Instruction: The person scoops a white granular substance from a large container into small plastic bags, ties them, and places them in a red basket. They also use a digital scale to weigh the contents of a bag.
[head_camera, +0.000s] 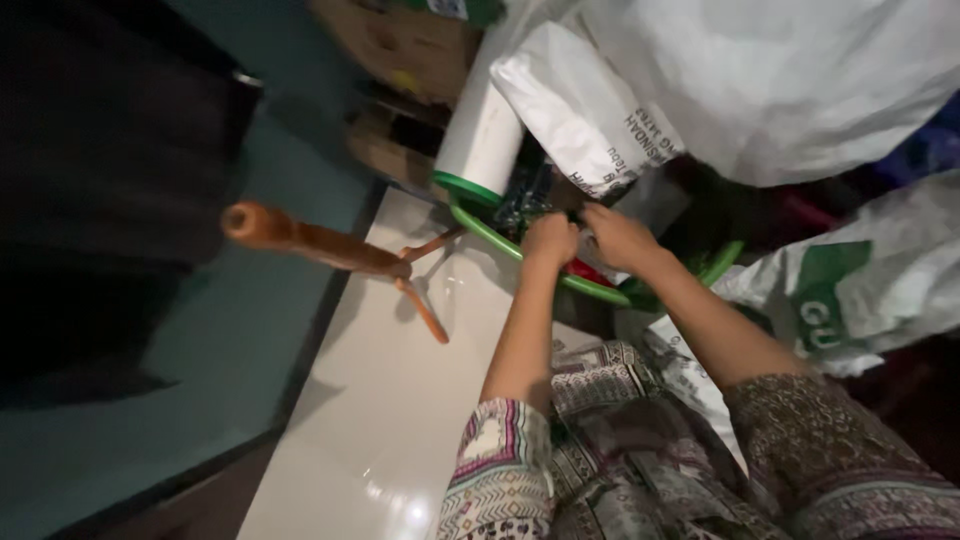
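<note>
Over the green basin: both hands at work

Above the green basin (480, 228) rim, your left hand (550, 238) is curled shut and your right hand (617, 235) is pinched closed beside it; what each grips I cannot tell. Keep your wrists low, work close to the dark bundle (527, 195) inside, and steer clear of the white roll (482, 135) and the wooden stand (330, 250)
</note>
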